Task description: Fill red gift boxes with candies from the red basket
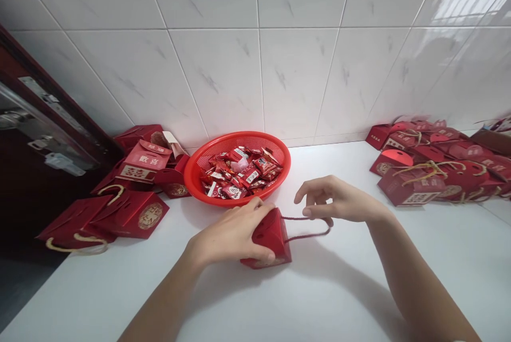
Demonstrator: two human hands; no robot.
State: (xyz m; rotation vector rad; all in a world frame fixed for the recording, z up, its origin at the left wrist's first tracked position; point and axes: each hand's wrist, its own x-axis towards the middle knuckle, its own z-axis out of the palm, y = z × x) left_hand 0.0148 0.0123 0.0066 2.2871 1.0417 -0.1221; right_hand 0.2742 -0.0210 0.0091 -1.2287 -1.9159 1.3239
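My left hand (233, 233) is wrapped around a small red gift box (281, 238) on the white tabletop, with the thumb on the near side and the fingers over the top. From the box's right side a dark red cord handle (307, 236) sticks out in a loop. Over this loop hangs my right hand (335, 199), its thumb and index finger bent and apart. The thumb tip is beside the cord's far strand, and a lower fingertip appears to touch the loop's end. Behind the box stands a red plastic basket (195, 161) of wrapped candies (243, 172).
Several red gift boxes (146, 164) are heaped at the left, some with tan cord handles. A larger pile of red boxes (415, 185) sits at the right. A white tiled wall (295, 81) borders the table's back; a dark door frame (59, 97) stands left.
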